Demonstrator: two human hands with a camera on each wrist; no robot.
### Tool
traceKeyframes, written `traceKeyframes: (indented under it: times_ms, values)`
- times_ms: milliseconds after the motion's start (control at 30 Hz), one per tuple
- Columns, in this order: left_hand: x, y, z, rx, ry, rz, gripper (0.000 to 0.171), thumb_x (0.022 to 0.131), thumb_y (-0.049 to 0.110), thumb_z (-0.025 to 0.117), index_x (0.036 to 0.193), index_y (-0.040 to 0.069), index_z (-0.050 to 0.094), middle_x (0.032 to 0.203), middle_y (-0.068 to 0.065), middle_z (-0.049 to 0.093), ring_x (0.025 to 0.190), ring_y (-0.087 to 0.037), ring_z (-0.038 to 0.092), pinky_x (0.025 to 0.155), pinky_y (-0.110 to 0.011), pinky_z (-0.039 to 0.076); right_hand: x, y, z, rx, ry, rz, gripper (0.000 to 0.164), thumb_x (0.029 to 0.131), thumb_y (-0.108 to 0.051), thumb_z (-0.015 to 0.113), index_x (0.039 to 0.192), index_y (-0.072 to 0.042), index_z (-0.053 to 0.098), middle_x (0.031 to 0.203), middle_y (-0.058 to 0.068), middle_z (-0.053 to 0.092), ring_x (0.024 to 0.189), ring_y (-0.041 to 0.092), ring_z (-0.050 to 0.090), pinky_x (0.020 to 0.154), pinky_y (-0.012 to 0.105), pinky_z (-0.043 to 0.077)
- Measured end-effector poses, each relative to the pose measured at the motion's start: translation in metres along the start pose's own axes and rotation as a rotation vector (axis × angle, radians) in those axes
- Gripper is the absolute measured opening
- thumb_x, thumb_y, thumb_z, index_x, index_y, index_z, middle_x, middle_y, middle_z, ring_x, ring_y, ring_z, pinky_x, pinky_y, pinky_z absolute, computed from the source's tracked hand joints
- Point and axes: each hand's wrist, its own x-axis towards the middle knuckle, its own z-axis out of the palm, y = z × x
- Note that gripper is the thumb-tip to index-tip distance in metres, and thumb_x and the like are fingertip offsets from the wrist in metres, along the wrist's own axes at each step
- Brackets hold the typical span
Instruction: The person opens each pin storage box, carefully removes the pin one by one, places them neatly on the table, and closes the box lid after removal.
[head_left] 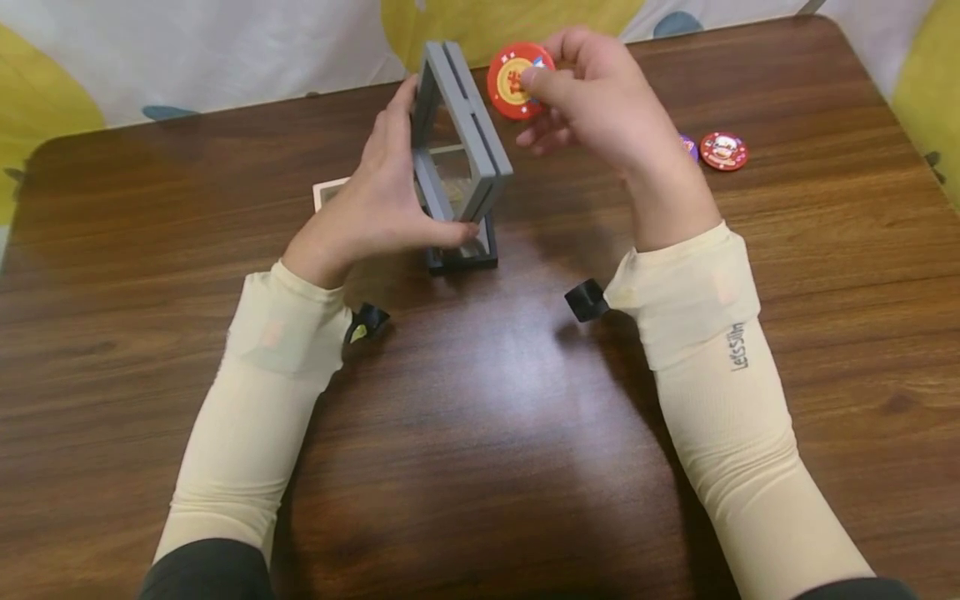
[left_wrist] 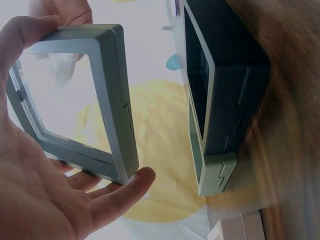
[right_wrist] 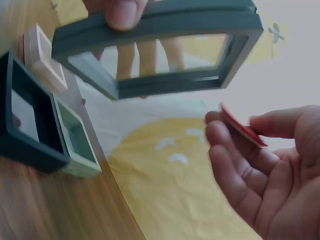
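My left hand grips a grey square display frame by its edges, thumb on the near side and fingers behind. The frame is raised above the table and tilted, its two halves set together around a clear window, as the left wrist view shows. To the right of it, my right hand pinches a red round token with a yellow centre between thumb and fingers. In the right wrist view the token appears nearly edge-on, apart from the grey frame.
Behind the grey frame, a black frame stands on the wooden table. Beside it are a pale green frame and a pinkish frame. A red token and a partly hidden purple one lie at the right.
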Motion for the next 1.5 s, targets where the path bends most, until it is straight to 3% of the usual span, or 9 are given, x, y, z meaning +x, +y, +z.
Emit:
traceKeyframes:
  times_ms: [133,333,467,600,833,1033,1300,1500]
  values:
    - [0.0,0.0,0.0,0.001,-0.006,-0.004,0.128,0.057,0.028,0.086,0.15,0.011,-0.001,0.141,-0.019,0.028,0.126,-0.03,0.033,0.11,-0.047,0.031,0.001,-0.001,-0.009,-0.157,-0.03,0.029,0.007,0.095,-0.009,0.054,0.095,-0.002,0.054,0.077,0.003,0.064,0.056,0.014,0.065,0.052,0.02,0.055]
    - [0.0,-0.002,0.001,0.011,-0.018,0.006,0.127,0.057,0.029,0.087,0.149,0.01,0.001,0.14,-0.019,0.028,0.124,-0.031,0.033,0.109,-0.049,0.031,0.001,-0.002,-0.023,-0.204,-0.014,0.036,0.009,0.095,-0.009,0.053,0.094,-0.001,0.056,0.064,0.001,0.06,0.048,0.012,0.062,0.046,0.02,0.051]
    - [0.0,-0.003,0.001,0.011,-0.016,0.005,0.127,0.057,0.029,0.087,0.149,0.01,0.001,0.14,-0.019,0.029,0.123,-0.031,0.034,0.109,-0.05,0.032,0.0,-0.001,-0.031,-0.21,0.006,0.026,0.009,0.096,-0.009,0.051,0.097,-0.002,0.056,0.066,0.002,0.061,0.046,0.011,0.06,0.044,0.02,0.051]
    - [-0.001,-0.003,0.002,0.015,-0.018,0.005,0.127,0.057,0.029,0.087,0.149,0.01,0.001,0.14,-0.019,0.03,0.123,-0.031,0.035,0.109,-0.049,0.032,0.001,0.001,-0.038,-0.186,0.015,0.067,0.007,0.096,-0.007,0.05,0.099,-0.002,0.053,0.069,0.002,0.064,0.048,0.013,0.064,0.045,0.021,0.053]
    - [0.0,-0.001,0.003,0.027,-0.027,-0.008,0.128,0.057,0.03,0.087,0.15,0.012,0.001,0.139,-0.017,0.031,0.123,-0.03,0.035,0.109,-0.048,0.032,0.003,0.001,-0.055,0.083,0.129,0.187,0.01,0.097,-0.007,0.042,0.102,0.0,0.047,0.066,0.011,0.073,0.051,0.023,0.068,0.04,0.028,0.053]
    - [0.003,-0.001,0.005,0.025,-0.049,-0.016,0.128,0.058,0.03,0.086,0.15,0.014,0.0,0.14,-0.016,0.031,0.122,-0.03,0.035,0.108,-0.049,0.033,-0.003,0.004,-0.072,0.21,0.216,0.183,0.009,0.096,-0.004,0.043,0.103,-0.002,0.046,0.068,0.016,0.073,0.054,0.028,0.07,0.04,0.031,0.054]
    - [0.004,-0.002,0.007,0.021,-0.057,-0.017,0.127,0.058,0.032,0.086,0.15,0.016,0.0,0.14,-0.014,0.03,0.122,-0.03,0.035,0.108,-0.05,0.033,-0.009,0.01,-0.112,0.117,0.325,0.299,0.02,0.096,-0.009,0.039,0.092,-0.003,0.057,0.061,0.013,0.071,0.052,0.025,0.069,0.042,0.034,0.056]
    - [0.003,-0.002,0.006,0.03,-0.07,-0.036,0.127,0.058,0.033,0.085,0.15,0.016,-0.001,0.141,-0.015,0.029,0.123,-0.03,0.034,0.108,-0.051,0.033,-0.021,0.025,-0.154,0.182,0.475,0.342,0.01,0.096,-0.011,0.043,0.097,-0.007,0.052,0.07,0.004,0.067,0.05,0.025,0.068,0.042,0.036,0.056]
